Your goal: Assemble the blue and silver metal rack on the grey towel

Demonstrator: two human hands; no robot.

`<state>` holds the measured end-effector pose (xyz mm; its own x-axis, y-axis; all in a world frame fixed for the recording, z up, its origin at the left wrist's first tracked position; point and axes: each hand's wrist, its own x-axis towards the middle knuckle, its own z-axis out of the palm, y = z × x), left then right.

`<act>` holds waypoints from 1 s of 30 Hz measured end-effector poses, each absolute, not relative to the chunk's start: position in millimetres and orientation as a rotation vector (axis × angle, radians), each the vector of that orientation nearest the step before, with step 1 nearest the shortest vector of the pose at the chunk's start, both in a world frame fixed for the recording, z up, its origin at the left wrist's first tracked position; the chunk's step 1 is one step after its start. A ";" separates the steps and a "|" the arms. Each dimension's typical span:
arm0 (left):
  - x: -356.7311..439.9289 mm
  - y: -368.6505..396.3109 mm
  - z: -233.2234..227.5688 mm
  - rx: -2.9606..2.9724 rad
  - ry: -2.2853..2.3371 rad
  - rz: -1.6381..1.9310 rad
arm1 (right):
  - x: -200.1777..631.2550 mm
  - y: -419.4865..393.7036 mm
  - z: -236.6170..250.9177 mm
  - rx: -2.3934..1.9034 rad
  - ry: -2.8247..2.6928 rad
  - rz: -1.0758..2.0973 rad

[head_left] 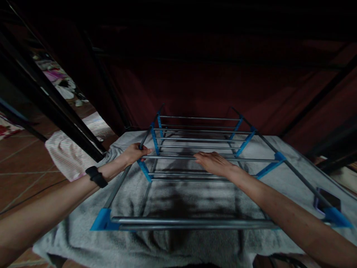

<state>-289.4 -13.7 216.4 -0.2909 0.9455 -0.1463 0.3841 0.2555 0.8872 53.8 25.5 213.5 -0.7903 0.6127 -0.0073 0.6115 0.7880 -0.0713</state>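
Observation:
A rack of grey metal tubes with blue plastic connectors lies on a grey blanket. Several crossbars run between its two long side tubes. My left hand, with a black band on the wrist, is closed around the left side tube by a blue connector. Its thumb reaches along the end of a crossbar. My right hand has its fingers curled over that same crossbar, near the middle; their undersides are hidden. Closest to me, two tubes lie side by side between blue corner pieces.
A phone lies on the blanket by the right side tube. Dark red fabric hangs behind the rack. Black posts rise at the left, with a striped cloth beside them above the tiled floor.

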 end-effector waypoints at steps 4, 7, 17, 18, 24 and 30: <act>-291.1 -15.4 218.1 1.258 1.792 0.945 | 54.8 29.8 212.7 -0.987 -2.966 0.133; -295.4 -15.9 219.3 1.267 1.708 0.883 | 55.1 29.7 213.2 -0.980 -2.961 0.126; -308.2 -12.5 214.4 1.345 1.666 0.821 | 55.3 25.5 214.7 -0.975 -2.917 0.113; -308.8 -12.7 215.1 1.339 1.661 0.815 | 55.3 26.1 214.6 -0.974 -2.919 0.115; -307.3 -16.1 223.4 1.309 1.661 0.760 | 55.5 28.0 211.2 -0.993 -2.907 0.140; -305.0 -16.4 223.1 1.284 1.669 0.799 | 80.8 28.4 213.5 -1.017 -2.816 0.080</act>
